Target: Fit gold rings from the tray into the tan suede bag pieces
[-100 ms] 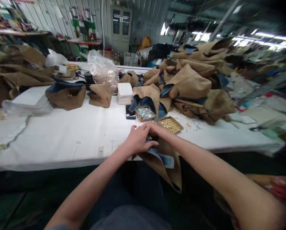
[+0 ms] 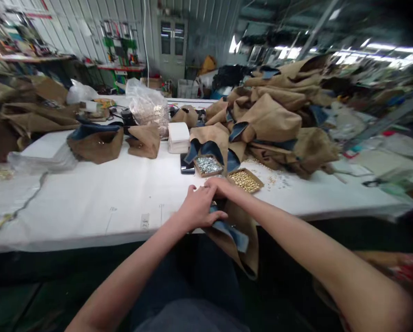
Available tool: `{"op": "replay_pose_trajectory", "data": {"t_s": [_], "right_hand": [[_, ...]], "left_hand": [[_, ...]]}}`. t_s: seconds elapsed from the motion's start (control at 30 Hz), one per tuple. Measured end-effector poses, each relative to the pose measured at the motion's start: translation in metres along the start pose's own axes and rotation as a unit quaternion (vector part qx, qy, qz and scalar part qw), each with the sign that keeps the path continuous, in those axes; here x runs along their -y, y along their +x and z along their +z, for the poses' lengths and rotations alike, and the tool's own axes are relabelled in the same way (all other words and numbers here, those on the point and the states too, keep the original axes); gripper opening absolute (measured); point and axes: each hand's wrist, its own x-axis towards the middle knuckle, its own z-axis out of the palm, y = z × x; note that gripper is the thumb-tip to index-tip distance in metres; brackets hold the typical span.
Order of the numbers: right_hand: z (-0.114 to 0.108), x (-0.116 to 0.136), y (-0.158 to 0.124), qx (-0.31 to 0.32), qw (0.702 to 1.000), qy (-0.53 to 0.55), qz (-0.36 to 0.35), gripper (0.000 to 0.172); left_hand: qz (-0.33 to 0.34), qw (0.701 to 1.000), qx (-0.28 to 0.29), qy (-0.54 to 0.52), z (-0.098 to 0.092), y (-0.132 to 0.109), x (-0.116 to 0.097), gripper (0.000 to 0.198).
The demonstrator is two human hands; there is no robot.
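- The left hand (image 2: 200,206) meets the right hand (image 2: 221,186) over a brown-and-blue cloth piece (image 2: 244,223); whether either clamps it cannot be told.
- The cloth piece hangs over the front edge of the white table (image 2: 89,193).
- Gold pieces (image 2: 244,180) lie just beyond the right hand, silver pieces (image 2: 208,165) beside them.

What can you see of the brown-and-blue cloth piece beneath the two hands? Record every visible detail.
The cloth piece looks stiff, brown with a blue, denim-like strip that ends paler. Curved, it hangs past the front edge of the white-covered table, narrowing downward. The left hand and right hand cover its upper end; their grip is hidden.
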Motion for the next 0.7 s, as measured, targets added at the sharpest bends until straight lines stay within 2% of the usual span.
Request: {"op": "replay_pose_trajectory", "data": {"t_s": [0.07, 0.1, 0.17, 0.2, 0.27, 0.37, 0.43, 0.53, 0.6, 0.7], "right_hand": [[0.0, -0.005, -0.005, -0.01, 1.0, -0.002, -0.011, 0.022], [0.0, -0.007, -0.008, -0.018, 1.0, -0.001, -0.022, 0.021], [0.0, -0.008, -0.014, -0.031, 0.998, 0.005, -0.051, 0.026], [0.001, -0.009, -0.017, -0.032, 0.997, 0.012, -0.068, 0.028], [0.001, -0.008, -0.023, -0.027, 0.994, 0.027, -0.102, 0.027], [0.001, -0.006, -0.031, -0.021, 0.99, 0.048, -0.131, 0.031], [0.002, -0.006, -0.034, -0.019, 0.989, 0.059, -0.131, 0.033], [0.0, -0.005, -0.032, -0.012, 0.989, 0.076, -0.128, 0.033], [-0.005, -0.002, -0.029, -0.005, 0.988, 0.088, -0.129, 0.034], [-0.017, 0.001, -0.033, 0.012, 0.986, 0.113, -0.12, 0.027]], "left_hand": [[0.017, 1.0, 0.016, -0.008, 0.0, -0.009, -0.005, 0.09], [0.03, 0.999, 0.028, -0.01, -0.001, -0.014, -0.006, 0.082], [0.064, 0.996, 0.062, -0.001, -0.003, -0.025, -0.007, 0.065], [0.079, 0.993, 0.082, 0.009, -0.004, -0.032, -0.006, 0.064], [0.088, 0.989, 0.111, 0.032, -0.004, -0.043, -0.004, 0.069], [0.056, 0.991, 0.101, 0.07, -0.003, -0.051, 0.003, 0.078], [0.051, 0.989, 0.094, 0.099, -0.006, -0.048, 0.007, 0.078], [0.077, 0.98, 0.124, 0.135, -0.016, -0.03, 0.011, 0.073], [0.089, 0.975, 0.148, 0.139, -0.024, -0.015, 0.014, 0.073], [0.072, 0.976, 0.17, 0.117, -0.029, -0.003, 0.017, 0.065]]}}
